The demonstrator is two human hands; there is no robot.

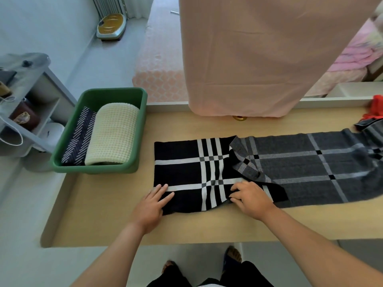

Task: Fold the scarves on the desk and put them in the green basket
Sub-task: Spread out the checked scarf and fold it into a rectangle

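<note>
Landmark: the desk, light wood top, fully in view except its right end, which runs out of frame.

Pink cloth hangs over the desk's far edge and hides whatever stands behind it; a small brass fitting shows under its hem.

Plaid scarf lies along the middle of the desk. Its left part is folded over, showing the black side with white bars; the rest shows the grey side and runs to the right, where it is cut off by the frame. A corner flips up at the fold line.

Green basket sits on the desk's far left corner, partly overhanging the edge. Contents: cream waffle-knit scarf, folded, on the right side; dark striped scarf, folded, on the left side, touching the cream one. Lower layers not visible.

Red fabric at the desk's far right end is cut off; cannot identify it.

Right hand: fingers curled, pinching the black layer's near edge at the fold.

Left hand: fingers extended, pressed flat on the near left corner of the black part, gripping nothing.
</note>
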